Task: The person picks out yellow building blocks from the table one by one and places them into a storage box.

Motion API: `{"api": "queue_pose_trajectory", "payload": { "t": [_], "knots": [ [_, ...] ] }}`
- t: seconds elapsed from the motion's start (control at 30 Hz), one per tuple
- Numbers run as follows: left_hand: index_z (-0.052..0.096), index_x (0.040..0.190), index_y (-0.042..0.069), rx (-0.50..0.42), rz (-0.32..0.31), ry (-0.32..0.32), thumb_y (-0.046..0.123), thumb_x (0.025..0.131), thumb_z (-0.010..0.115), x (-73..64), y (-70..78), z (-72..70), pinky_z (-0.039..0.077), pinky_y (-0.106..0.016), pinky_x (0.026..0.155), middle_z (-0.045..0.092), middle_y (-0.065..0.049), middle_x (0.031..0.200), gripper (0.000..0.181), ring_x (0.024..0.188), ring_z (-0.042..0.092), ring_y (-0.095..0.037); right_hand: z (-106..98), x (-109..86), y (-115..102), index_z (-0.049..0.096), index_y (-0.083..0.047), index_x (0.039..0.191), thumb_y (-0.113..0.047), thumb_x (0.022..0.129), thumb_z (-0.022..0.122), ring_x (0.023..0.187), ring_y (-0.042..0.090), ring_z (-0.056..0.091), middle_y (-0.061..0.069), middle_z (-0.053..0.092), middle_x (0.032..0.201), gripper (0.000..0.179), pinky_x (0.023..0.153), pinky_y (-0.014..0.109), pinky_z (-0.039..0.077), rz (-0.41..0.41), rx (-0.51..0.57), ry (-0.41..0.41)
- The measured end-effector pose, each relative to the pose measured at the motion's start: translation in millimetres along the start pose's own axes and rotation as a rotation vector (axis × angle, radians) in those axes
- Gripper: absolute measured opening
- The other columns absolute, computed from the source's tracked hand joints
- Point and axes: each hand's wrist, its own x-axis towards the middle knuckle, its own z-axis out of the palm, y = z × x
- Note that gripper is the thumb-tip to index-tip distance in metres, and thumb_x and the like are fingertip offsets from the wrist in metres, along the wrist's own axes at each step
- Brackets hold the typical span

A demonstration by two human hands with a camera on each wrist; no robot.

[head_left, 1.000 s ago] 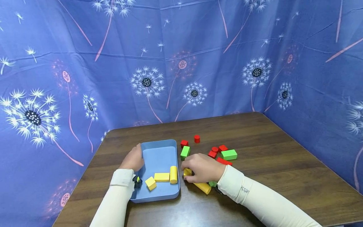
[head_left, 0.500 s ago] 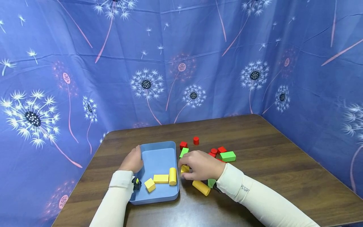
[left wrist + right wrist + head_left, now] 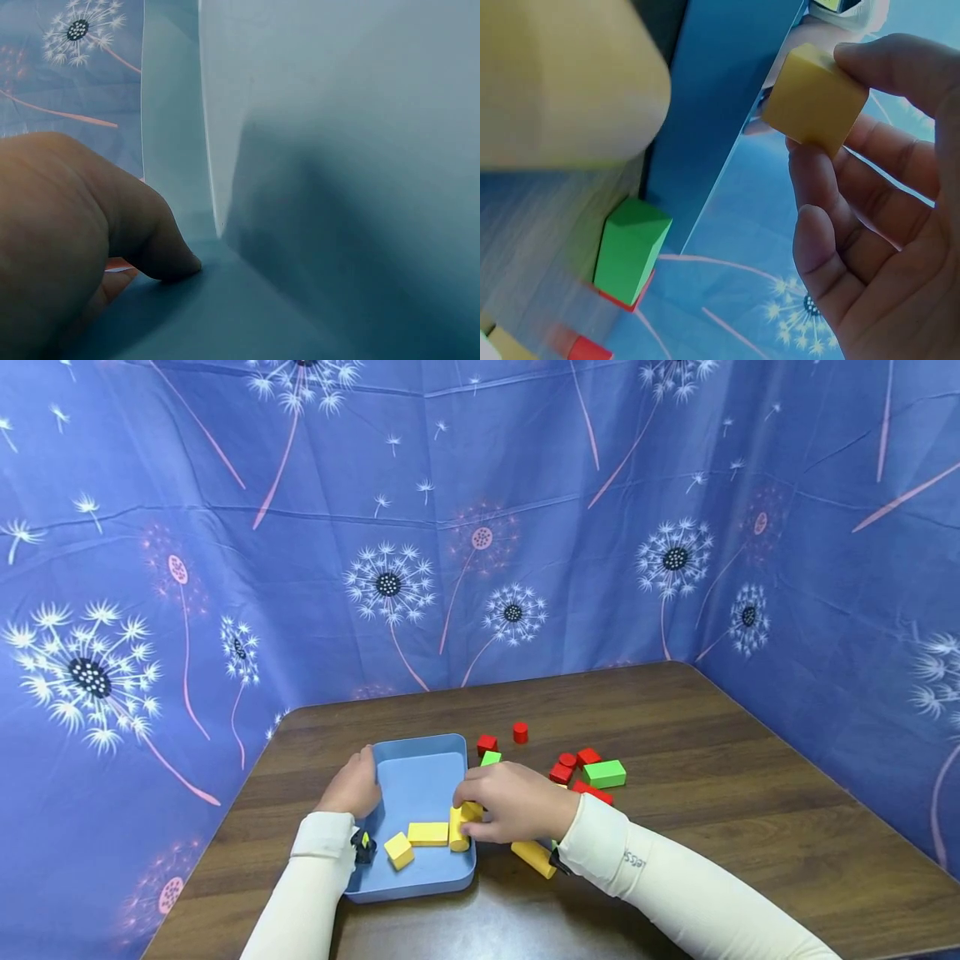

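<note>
My left hand (image 3: 351,785) holds the left wall of a blue tray (image 3: 412,781); in the left wrist view its thumb lies over the tray wall (image 3: 176,97), with the other fingers mostly hidden. Between the thumb and fingertips of my right hand (image 3: 521,802) is a yellow cube block (image 3: 815,100), raised over the tray's right rim. Inside the tray are a yellow cube (image 3: 399,851), a yellow rectangular block (image 3: 428,834) and a yellow cylinder (image 3: 455,835), which the held block partly overlaps in the head view.
On the brown table (image 3: 720,827), a yellow cylinder (image 3: 533,858) lies below my right hand. Farther right are a green block (image 3: 604,773) and several red blocks (image 3: 592,792). Behind the hand stand a red cylinder (image 3: 521,732), a red block (image 3: 487,744) and a green block (image 3: 630,247).
My right hand has lifted the yellow cube from the table beside the tray and carried it left over the rim. The left hand keeps its hold on the tray.
</note>
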Motion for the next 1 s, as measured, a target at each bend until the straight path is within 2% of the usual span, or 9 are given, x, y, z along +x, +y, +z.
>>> {"api": "queue_pose_trajectory", "payload": {
  "t": [0.47,0.77,1.0],
  "knots": [
    [0.018,0.158,-0.014,0.012,-0.015,-0.004,0.004,0.1,0.053,-1.6,2.9,0.5,0.04,-0.065,0.116,0.036,-0.037,0.157,0.07,0.144,0.041,-0.052,-3.2,13.1,-17.3,0.077,-0.02,0.111,-0.034,0.09,0.079,0.072,-0.003,0.053,-0.012,0.069,0.095,0.026,0.064,0.009,0.046,-0.05,0.001,-0.074],
    [0.02,0.157,-0.015,0.027,-0.014,0.004,0.003,0.099,0.052,-1.0,5.1,0.8,0.04,-0.063,0.117,0.037,-0.037,0.156,0.069,0.144,0.042,-0.051,0.4,15.0,-27.7,0.076,-0.024,0.112,-0.031,0.088,0.081,0.073,-0.007,0.053,-0.015,0.067,0.094,0.026,0.068,0.007,0.05,-0.087,-0.008,-0.137],
    [0.02,0.157,-0.015,0.032,-0.02,0.007,0.003,0.099,0.052,-0.9,4.3,0.9,0.04,-0.063,0.117,0.038,-0.038,0.155,0.069,0.143,0.043,-0.051,2.4,18.8,-32.2,0.077,-0.025,0.113,-0.029,0.088,0.081,0.072,-0.006,0.052,-0.016,0.063,0.09,0.025,0.065,0.007,0.047,-0.106,-0.016,-0.161]
  ]
}}
